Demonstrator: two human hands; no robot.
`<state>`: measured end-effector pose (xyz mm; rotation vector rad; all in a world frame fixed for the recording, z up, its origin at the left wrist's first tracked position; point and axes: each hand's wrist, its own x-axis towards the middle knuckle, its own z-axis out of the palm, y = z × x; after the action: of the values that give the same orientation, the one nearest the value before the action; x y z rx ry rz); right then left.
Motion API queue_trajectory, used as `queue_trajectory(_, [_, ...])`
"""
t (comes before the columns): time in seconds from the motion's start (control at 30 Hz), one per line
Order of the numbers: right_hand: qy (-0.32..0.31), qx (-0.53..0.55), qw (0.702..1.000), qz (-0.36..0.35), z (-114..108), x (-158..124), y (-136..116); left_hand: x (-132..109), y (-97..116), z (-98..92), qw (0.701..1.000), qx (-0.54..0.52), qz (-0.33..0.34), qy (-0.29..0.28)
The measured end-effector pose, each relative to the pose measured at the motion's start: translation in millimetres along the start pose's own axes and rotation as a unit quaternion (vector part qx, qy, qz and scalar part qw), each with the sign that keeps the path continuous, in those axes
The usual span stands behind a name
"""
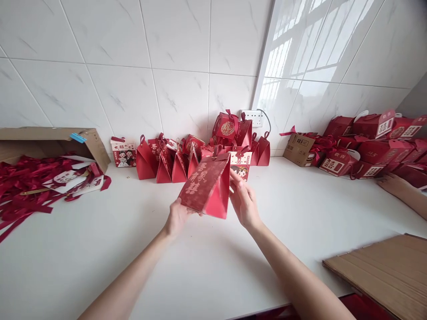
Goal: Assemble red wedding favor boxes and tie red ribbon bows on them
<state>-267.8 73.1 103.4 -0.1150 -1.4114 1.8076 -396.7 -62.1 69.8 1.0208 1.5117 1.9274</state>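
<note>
A red triangular gift box [205, 186] with gold Chinese characters is held up, tilted, above the middle of the white table. My left hand [178, 216] grips its lower left corner, with the fingers partly hidden under it. At the box's right edge is my right hand [244, 200], fingers curled against that side and the tips partly hidden behind it. Just beyond the box stands a white-and-red box [243, 161] with a cartoon figure, partly covered. Several similar red triangular boxes [146, 160] with ribbon loops stand in a row near the wall.
An open cardboard box [95, 144] lies at the left with red ribbons [26, 186] and tags [65, 180]. Red handled boxes [376, 153] are piled at the right, near another person's hand [392, 184]. A power strip [252, 118] is on the wall; cardboard [383, 269] lies front right.
</note>
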Motion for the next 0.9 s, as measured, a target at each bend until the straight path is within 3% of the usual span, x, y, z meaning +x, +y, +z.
queue_trajectory(0.1, [-0.067,-0.022,0.996,-0.052,2.0,-2.4,0.2,1.3,4.2,5.0,0.992,-0.078,-0.088,-0.049])
queue_trajectory(0.2, [-0.080,-0.058,0.992,-0.082,5.2,-5.4,-0.7,-0.1,9.1,7.8,0.971,-0.141,-0.172,-0.090])
queue_trajectory(0.3, [-0.068,-0.024,0.995,-0.062,6.7,-5.2,-2.5,-0.1,9.6,7.6,0.974,-0.143,-0.168,-0.061])
queue_trajectory(0.5, [0.019,0.031,0.991,0.129,4.4,1.8,-3.5,4.5,5.4,0.3,0.987,-0.121,-0.081,0.075])
queue_trajectory(0.6, [0.018,0.037,0.977,0.210,3.7,3.9,1.4,4.3,8.9,-0.4,0.984,-0.118,-0.056,0.122])
queue_trajectory(0.8, [0.014,0.152,0.923,0.354,5.5,5.0,7.6,0.3,18.4,1.0,0.990,-0.122,-0.017,0.068])
queue_trajectory(0.9, [0.010,0.176,0.906,0.384,5.9,4.4,6.4,-0.7,21.1,0.2,0.992,-0.120,0.004,0.033])
